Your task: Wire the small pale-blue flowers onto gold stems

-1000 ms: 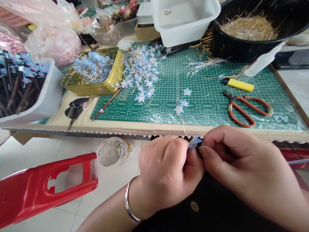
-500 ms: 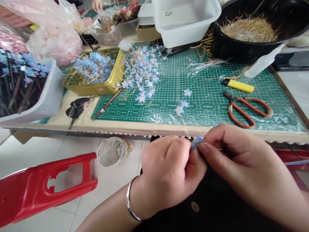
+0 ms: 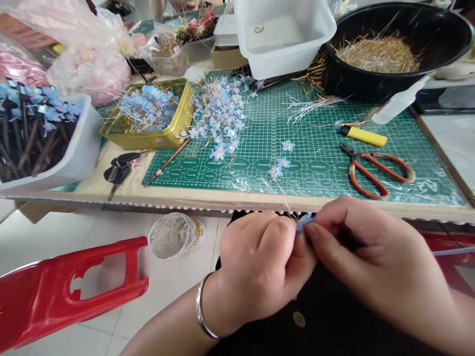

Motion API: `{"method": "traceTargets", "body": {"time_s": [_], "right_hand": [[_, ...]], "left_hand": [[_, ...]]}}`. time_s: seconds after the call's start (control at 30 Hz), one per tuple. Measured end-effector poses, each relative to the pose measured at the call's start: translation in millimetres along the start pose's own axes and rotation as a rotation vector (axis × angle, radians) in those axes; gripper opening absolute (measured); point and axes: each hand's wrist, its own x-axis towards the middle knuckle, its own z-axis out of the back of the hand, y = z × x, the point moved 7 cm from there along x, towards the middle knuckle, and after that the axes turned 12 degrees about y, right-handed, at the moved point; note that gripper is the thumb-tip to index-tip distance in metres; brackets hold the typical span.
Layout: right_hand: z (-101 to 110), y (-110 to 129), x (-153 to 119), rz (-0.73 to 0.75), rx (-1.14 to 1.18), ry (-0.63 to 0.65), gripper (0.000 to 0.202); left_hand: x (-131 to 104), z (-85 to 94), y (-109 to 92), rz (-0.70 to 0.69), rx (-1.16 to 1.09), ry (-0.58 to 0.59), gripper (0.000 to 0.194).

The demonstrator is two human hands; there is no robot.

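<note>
Red stool [image 3: 40,301]: cut off by left edge. Left hand's [image 3: 256,262] fingertips: concealed beneath its curled fist.

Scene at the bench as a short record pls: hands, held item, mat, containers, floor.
left_hand: left hand closed in a fist against the flower; contents hidden
right_hand: right hand, fingers pinching the flower
held_item: blue flower, partly covered
mat: green cutting mat with flower pile, three loose flowers, orange-handled cutters, yellow lighter
containers: gold tin of blue flowers; black basin holding thin strands
floor: red stool, tub
</note>
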Motion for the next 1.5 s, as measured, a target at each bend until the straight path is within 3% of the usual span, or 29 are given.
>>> {"method": "traceTargets", "body": {"time_s": [0.13, 0.4, 0.57, 0.7, 0.8, 1.0, 1.07, 1.23, 1.37, 1.5], "right_hand": [[4, 5, -3, 0.081, -0.034, 0.003, 0.004], [6, 16, -7, 0.249, -0.142, 0.028, 0.013], [30, 4, -3, 0.25, -0.176, -0.022, 0.014], [28, -3, 18, 0.268, -0.043, 0.218, 0.015], [25, -8, 32, 0.266, 0.119, 0.327, 0.012], [6, -14, 35, 0.176, 0.329, 0.546, 0.011], [1, -22, 36, 0.105, 0.244, 0.524, 0.012], [17, -55, 39, -0.042, 0.004, 0.26, 0.013], [32, -78, 32, -0.099, 0.289, 0.246, 0.011], [31, -69, 20, -0.105, 0.861, 0.263, 0.019]], "left_hand": [[0, 3.7, 3, 0.018, 0.01, -0.016, 0.011], [3, 3.3, -6, -0.106, 0.071, -0.017, 0.011], [4, 7.7, -5, -0.102, -0.067, 0.007, 0.008], [5, 7.1, -4, -0.087, -0.255, 0.073, 0.007], [6, 4.5, -1, -0.045, -0.401, 0.121, 0.007], [10, -1.3, 8, 0.132, -0.612, 0.214, 0.009], [10, -5.2, 11, 0.226, -0.668, 0.255, 0.012], [7, -14.5, 15, 0.364, -0.8, 0.336, 0.015], [3, -24.6, 22, 0.451, -0.953, 0.386, 0.02], [0, -34.3, 27, 0.511, -1.114, 0.409, 0.02]]}}
